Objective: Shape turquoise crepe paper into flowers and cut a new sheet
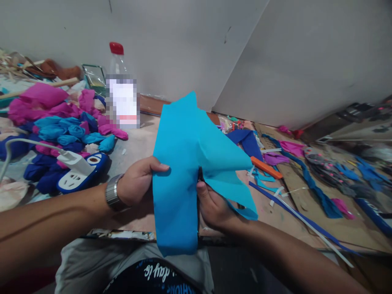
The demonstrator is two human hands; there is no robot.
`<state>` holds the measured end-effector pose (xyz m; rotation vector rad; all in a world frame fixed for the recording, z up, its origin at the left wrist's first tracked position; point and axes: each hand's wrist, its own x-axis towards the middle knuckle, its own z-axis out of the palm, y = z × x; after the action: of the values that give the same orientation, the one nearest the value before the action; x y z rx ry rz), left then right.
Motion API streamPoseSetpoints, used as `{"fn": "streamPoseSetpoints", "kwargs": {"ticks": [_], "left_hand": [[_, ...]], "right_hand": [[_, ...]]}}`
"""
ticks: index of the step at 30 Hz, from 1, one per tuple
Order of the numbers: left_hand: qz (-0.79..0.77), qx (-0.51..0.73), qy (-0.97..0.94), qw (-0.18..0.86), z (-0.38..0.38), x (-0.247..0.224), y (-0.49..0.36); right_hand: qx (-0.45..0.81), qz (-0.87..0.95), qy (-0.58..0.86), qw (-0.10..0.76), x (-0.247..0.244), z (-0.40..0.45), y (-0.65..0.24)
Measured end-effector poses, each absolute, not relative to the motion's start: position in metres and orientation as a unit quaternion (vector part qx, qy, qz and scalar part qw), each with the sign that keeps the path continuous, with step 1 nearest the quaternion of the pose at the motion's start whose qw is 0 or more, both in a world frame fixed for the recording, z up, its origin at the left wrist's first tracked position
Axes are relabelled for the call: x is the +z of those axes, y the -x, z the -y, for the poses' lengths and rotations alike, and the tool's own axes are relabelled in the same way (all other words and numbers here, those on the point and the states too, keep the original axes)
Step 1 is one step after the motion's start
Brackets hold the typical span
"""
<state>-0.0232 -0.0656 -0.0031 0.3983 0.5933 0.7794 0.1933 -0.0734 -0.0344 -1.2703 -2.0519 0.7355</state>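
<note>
A bright blue sheet [176,179], thin like crepe paper or cloth, stands up in front of me and hangs over the table's front edge. My left hand [137,179] pinches its left edge, thumb on the near face and fingers behind. On the right, my right hand [214,204] is closed around dark scissors [200,174]; only a small dark part shows at a slit in the sheet, and the rest is hidden by the hand and the blue material. Right of the slit, the sheet folds outward in a loose flap.
Blue and pink rolled flowers [67,128] pile up at left beside a power strip [82,173] with a plugged-in charger. Behind stands a red-capped bottle [118,61]. To the right lie an orange-handled tool [266,167], blue strips, scraps and cardboard [309,204].
</note>
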Motion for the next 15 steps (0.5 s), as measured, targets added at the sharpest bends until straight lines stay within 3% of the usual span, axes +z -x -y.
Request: {"fn": "streamPoseSetpoints", "kwargs": {"ticks": [5,9,15], "left_hand": [[-0.278,0.404,-0.195,0.850,0.062,0.005,0.019],[-0.346,0.485,-0.208,0.776,0.051,0.013,0.016],[-0.319,0.438,-0.194,0.818,0.044,0.006,0.026]], "right_hand": [[0.286,0.789,0.450,0.306,-0.035,0.073,-0.195],[0.289,0.806,0.417,0.307,-0.035,0.069,-0.191],[0.222,0.793,0.467,0.320,-0.040,0.062,-0.191]]}}
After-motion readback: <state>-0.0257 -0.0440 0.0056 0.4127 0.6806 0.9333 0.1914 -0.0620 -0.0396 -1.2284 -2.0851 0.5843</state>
